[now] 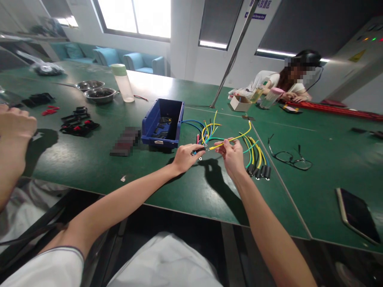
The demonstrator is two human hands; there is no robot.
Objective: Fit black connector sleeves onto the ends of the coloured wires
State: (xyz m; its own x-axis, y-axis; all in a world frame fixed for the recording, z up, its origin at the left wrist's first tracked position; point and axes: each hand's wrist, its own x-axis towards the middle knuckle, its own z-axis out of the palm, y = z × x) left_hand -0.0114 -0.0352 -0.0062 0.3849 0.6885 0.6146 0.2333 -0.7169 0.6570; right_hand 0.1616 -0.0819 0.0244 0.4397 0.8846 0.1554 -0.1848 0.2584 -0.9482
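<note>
- We have the fingers of our left hand (184, 158) closed together on a small black piece (200, 151), which they partly hide.
- The fingers of our right hand (232, 153) are pinched on a yellow wire (241, 136); one end points at the left fingers, the other curves up beyond the right ones. We cannot tell whether the wire touches the black piece.
- Just beyond the left fingers we see a loose bundle of yellow, green and blue wires (206, 134) on the green worktop (185, 193).
- Just right of the right fingers lie more wires (259, 153), their near ends in black sleeves (265, 172) with metal lugs showing.
- Beyond and left of our left fingers stands a blue bin (172, 140) with dark parts inside.
- Well left of those fingers we make out black and red parts (79, 126); farther off are metal bowls (101, 95) and a green-lidded bottle (123, 83).
- Right of our right fingers, past the sleeved wires, rest eyeglasses (284, 156); a phone (357, 215) lies farther right and nearer us.
- Well beyond the right fingers, a co-worker (299, 87) leans at the worktop; far left of the left fingers is another person's hand (14, 124).
</note>
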